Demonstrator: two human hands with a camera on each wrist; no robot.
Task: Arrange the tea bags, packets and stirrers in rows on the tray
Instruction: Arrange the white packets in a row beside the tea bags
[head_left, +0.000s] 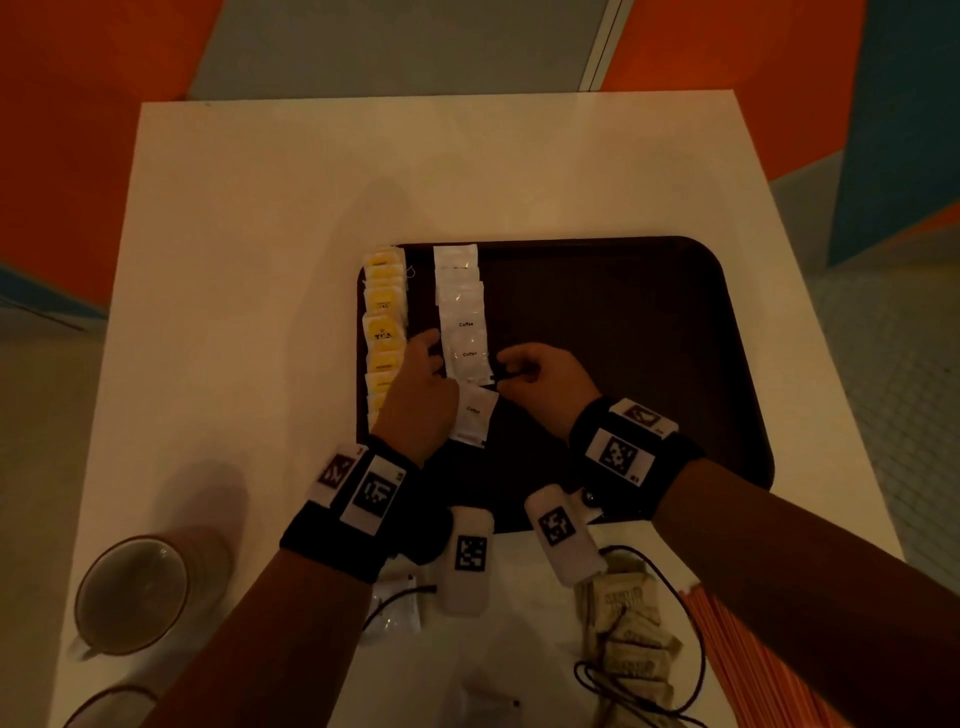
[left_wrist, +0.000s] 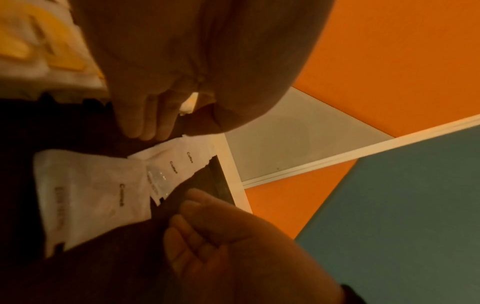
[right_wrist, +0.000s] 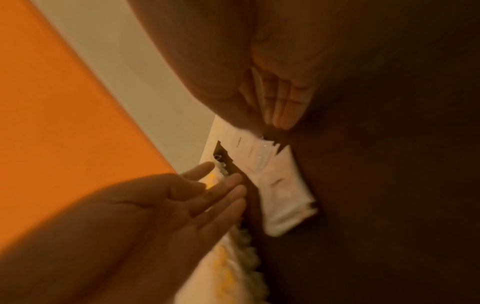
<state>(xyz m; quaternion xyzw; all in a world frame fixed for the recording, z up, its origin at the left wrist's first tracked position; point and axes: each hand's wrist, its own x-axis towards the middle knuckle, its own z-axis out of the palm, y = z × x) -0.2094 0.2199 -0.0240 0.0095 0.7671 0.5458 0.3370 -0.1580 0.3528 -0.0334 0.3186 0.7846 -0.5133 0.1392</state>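
Observation:
A dark brown tray (head_left: 623, 322) lies on the white table. A column of yellow tea bags (head_left: 384, 332) runs along its left edge. Beside it lies a column of white coffee packets (head_left: 465, 322). The nearest coffee packet (head_left: 474, 415) sits slightly tilted. My left hand (head_left: 428, 343) hovers between the two columns with fingers (right_wrist: 221, 189) spread and holds nothing. My right hand (head_left: 506, 369) is at the right edge of the coffee column. Its fingers (right_wrist: 283, 107) lie relaxed and together, holding nothing. Beige packets (head_left: 628, 623) and orange stirrers (head_left: 753, 670) lie on the table near me.
A cup (head_left: 130, 592) stands at the near left of the table (head_left: 260, 208), with another rim (head_left: 109, 706) below it. A clear packet (head_left: 395, 608) lies under my left wrist. The right part of the tray is bare. A black cable (head_left: 691, 623) loops over the beige packets.

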